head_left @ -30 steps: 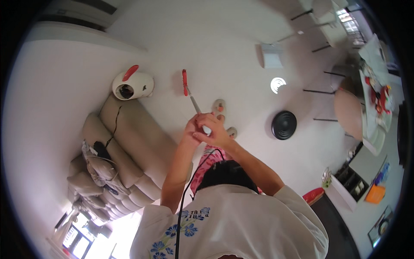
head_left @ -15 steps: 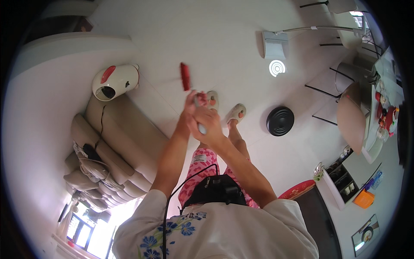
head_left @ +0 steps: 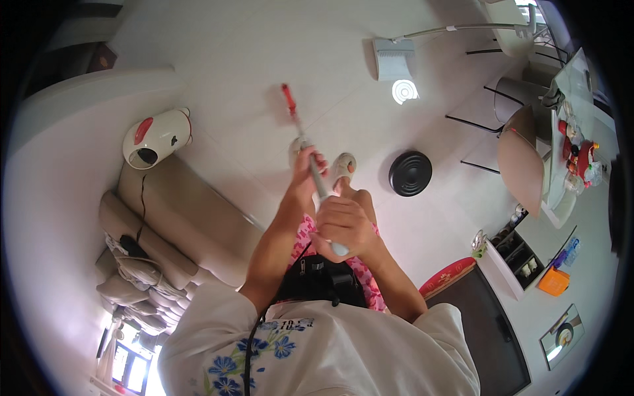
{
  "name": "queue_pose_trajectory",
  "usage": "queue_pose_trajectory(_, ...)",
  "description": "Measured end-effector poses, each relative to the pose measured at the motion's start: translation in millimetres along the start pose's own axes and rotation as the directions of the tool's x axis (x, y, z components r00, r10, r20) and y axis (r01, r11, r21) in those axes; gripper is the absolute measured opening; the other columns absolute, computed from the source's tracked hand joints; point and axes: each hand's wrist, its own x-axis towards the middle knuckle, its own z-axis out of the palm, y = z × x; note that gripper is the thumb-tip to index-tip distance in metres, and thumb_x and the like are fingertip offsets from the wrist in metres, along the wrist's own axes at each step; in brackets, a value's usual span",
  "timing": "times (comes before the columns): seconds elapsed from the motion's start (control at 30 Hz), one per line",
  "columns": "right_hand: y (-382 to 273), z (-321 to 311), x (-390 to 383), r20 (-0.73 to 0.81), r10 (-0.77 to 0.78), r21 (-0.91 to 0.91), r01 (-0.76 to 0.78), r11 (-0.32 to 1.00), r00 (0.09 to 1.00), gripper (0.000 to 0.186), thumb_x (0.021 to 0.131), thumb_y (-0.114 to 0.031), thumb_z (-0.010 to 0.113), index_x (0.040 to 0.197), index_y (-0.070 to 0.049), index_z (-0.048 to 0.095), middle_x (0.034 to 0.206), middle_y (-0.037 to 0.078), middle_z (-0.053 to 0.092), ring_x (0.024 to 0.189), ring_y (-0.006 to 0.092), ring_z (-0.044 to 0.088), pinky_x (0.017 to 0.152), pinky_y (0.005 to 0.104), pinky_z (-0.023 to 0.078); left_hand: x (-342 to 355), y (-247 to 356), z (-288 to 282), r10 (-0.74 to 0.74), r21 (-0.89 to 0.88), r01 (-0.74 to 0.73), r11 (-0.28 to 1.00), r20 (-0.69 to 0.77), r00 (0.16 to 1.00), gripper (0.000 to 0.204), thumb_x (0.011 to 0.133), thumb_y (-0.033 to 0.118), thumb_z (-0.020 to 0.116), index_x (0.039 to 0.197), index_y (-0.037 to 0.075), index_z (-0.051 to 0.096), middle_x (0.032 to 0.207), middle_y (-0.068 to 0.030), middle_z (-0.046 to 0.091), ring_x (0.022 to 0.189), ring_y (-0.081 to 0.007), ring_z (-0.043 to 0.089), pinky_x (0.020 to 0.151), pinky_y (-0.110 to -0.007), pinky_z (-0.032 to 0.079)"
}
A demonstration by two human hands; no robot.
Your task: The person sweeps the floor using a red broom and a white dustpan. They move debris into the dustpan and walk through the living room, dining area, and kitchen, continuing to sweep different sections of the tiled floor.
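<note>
Both my hands are wrapped round the grey handle point(head_left: 319, 181) of a broom, which points down and away from me. The broom's red head point(head_left: 288, 99) is at the floor beyond my feet, blurred and seen narrow. My left hand point(head_left: 308, 168) grips the handle lower down, nearer the head. Close to my body, my right hand point(head_left: 345, 228) is closed round the upper part, and the handle's pale end sticks out below it. My slippers point(head_left: 344, 166) stand on the floor under the handle, one partly hidden by it.
A long-handled white dustpan point(head_left: 394, 59) is at the far right. Nearer lies a round black disc-like object point(head_left: 410, 173). A beige sofa point(head_left: 188, 198) runs along the left, with a white-and-red rounded container point(head_left: 157, 138) at its end. Chairs point(head_left: 520, 158) and a table edge the right.
The broom's handle has been drawn toward my body, and my right hand is lower and farther from my left. The red head has turned narrower, and the whole view has shifted slightly.
</note>
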Motion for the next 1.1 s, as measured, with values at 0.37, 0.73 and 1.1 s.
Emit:
queue_pose_trajectory(0.37,165,61,15,-0.142,0.143,0.263,-0.102,0.959,0.979,0.025,0.075,-0.004,0.063,0.057,-0.001,0.045,0.060,0.013,0.050,0.058,0.0307,0.052,0.053,0.0403,0.042,95,135,-52,0.387,-0.178,-0.405,0.897,-0.127,0.913,0.032,0.095,0.034,0.041,0.082,0.008,0.055,0.076,-0.0024,0.061,0.071,-0.0155,0.057,0.067,-0.032,0.044)
queue_pose_trajectory(0.73,134,-204,-80,-0.601,0.283,-0.058,-0.393,0.918,0.748,0.011,0.079,0.008,0.054,0.069,0.006,0.056,0.065,0.014,0.056,0.057,0.0239,0.057,0.058,0.0278,0.045,214,-106,157,0.094,0.071,-0.112,0.991,0.221,0.971,0.020,0.089,0.029,0.057,0.088,0.009,0.053,0.084,-0.0066,0.061,0.078,-0.0230,0.056,0.069,-0.041,0.045)
queue_pose_trajectory(1.1,65,-344,-140,-0.511,0.140,-0.070,-0.204,0.977,0.848,0.015,0.075,0.004,0.055,0.062,0.002,0.050,0.060,0.009,0.054,0.052,0.0221,0.053,0.054,0.0334,0.047,182,-264,256,-0.029,0.024,0.026,0.999,0.107,0.994,0.016,0.088,0.023,0.056,0.077,0.013,0.050,0.075,-0.0031,0.057,0.065,-0.0161,0.052,0.061,-0.032,0.042)
